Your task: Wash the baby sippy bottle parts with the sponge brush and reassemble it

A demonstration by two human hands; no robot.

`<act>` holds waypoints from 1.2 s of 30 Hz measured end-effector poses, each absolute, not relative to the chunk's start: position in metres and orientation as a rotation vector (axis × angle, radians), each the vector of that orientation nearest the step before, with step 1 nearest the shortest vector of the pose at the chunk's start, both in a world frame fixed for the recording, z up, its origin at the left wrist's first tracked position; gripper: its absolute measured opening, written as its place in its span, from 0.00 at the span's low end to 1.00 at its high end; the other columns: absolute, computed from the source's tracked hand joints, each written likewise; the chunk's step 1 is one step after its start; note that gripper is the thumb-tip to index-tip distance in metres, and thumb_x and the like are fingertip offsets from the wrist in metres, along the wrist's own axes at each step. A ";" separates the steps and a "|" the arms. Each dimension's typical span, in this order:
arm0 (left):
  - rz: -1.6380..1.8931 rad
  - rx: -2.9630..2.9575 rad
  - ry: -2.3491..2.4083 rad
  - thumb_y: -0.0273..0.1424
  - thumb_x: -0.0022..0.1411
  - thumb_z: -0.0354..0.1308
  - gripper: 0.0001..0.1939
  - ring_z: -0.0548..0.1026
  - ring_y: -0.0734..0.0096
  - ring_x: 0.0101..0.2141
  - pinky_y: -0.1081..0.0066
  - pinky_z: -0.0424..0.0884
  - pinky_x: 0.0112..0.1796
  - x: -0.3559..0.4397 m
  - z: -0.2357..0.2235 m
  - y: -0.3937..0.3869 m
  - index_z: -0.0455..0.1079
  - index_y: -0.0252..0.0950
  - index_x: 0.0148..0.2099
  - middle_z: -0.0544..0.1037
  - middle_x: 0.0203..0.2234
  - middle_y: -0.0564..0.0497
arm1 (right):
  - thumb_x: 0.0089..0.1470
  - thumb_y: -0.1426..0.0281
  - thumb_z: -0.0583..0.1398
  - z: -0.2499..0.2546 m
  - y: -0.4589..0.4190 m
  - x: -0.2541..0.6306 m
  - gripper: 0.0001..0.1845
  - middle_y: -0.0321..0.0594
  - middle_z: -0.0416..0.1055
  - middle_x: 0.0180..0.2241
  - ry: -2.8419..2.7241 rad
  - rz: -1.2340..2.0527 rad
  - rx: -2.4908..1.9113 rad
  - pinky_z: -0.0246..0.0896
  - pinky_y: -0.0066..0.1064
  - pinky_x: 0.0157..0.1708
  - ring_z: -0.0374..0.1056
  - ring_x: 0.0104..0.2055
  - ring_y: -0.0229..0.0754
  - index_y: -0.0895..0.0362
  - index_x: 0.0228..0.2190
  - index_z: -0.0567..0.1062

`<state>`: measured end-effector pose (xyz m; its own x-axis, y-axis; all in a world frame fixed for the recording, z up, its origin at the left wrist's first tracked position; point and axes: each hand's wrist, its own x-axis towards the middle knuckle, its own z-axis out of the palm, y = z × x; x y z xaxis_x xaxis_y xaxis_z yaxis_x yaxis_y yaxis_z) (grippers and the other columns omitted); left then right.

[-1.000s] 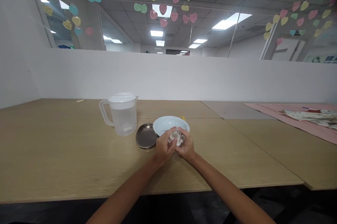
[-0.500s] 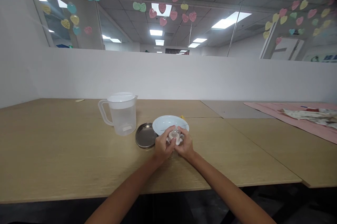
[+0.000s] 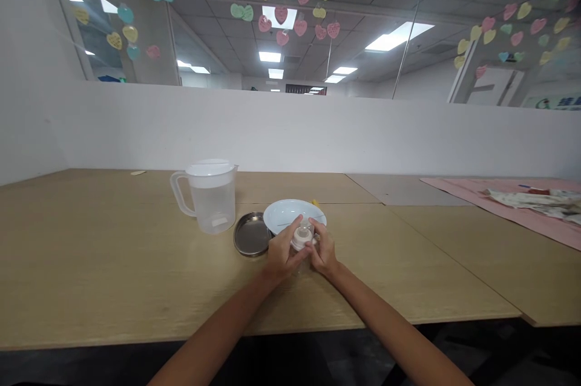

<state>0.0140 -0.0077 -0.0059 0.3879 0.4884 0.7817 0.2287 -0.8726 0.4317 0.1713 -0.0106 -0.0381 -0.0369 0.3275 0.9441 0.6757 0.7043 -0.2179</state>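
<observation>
Between my two hands is a baby bottle (image 3: 302, 237) with a white collar and a clear domed top. My left hand (image 3: 280, 253) wraps its left side, thumb across the front. My right hand (image 3: 324, 249) grips the right side, fingers curled around it. Most of the lower part is hidden or too faint to make out. Just behind the hands sits a white bowl (image 3: 280, 212) with a thin stick-like item in it. A round shallow metal dish (image 3: 250, 235) lies to the left, close against the bowl.
A clear plastic pitcher (image 3: 212, 203) with a white lid and liquid inside stands left of the dish. Something small and yellow (image 3: 315, 202) shows behind the bowl. On the far right, cloths (image 3: 535, 201) lie on a pink sheet (image 3: 499, 216). A white wall (image 3: 290, 126) bounds the table's back.
Both hands have shifted slightly on the bottle; the right fingers sit a little farther right. More of the white collar shows now. Bowl, dish and pitcher have stayed put.
</observation>
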 end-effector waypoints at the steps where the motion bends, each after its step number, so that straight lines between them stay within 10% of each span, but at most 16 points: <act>1: 1.456 2.437 0.620 0.49 0.59 0.51 0.38 0.72 0.57 0.48 0.61 0.68 0.48 0.013 -0.007 -0.005 0.50 0.33 0.64 0.71 0.51 0.40 | 0.56 0.59 0.51 -0.037 -0.011 0.173 0.28 0.49 0.69 0.44 -1.629 -0.318 -0.835 0.65 0.43 0.40 0.67 0.42 0.49 0.56 0.56 0.59; 5: 1.445 2.560 0.671 0.55 0.52 0.55 0.51 0.71 0.52 0.47 0.55 0.67 0.48 0.013 -0.010 0.004 0.41 0.31 0.67 0.72 0.48 0.38 | 0.56 0.55 0.49 -0.025 -0.015 0.175 0.30 0.49 0.69 0.44 -1.639 -0.265 -0.861 0.63 0.46 0.42 0.66 0.44 0.51 0.58 0.56 0.61; 15: 1.441 2.662 0.755 0.37 0.49 0.58 0.43 0.71 0.53 0.44 0.57 0.68 0.45 0.018 -0.010 0.005 0.47 0.30 0.64 0.72 0.47 0.39 | 0.53 0.56 0.56 -0.016 -0.017 0.175 0.25 0.46 0.70 0.42 -1.650 -0.144 -0.853 0.63 0.42 0.41 0.65 0.43 0.49 0.56 0.49 0.67; 36: 1.406 2.699 0.712 0.42 0.53 0.58 0.38 0.72 0.56 0.41 0.59 0.69 0.44 0.020 -0.012 0.006 0.54 0.32 0.62 0.74 0.42 0.41 | 0.56 0.61 0.54 -0.027 -0.012 0.176 0.28 0.51 0.62 0.51 -1.469 -0.451 -0.674 0.61 0.51 0.47 0.63 0.51 0.53 0.52 0.57 0.54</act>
<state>0.0202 0.0061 -0.0119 0.4915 0.4002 0.7735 0.3861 -0.8962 0.2184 0.1758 -0.0121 -0.0269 0.0711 0.1219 0.9900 0.6567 0.7413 -0.1385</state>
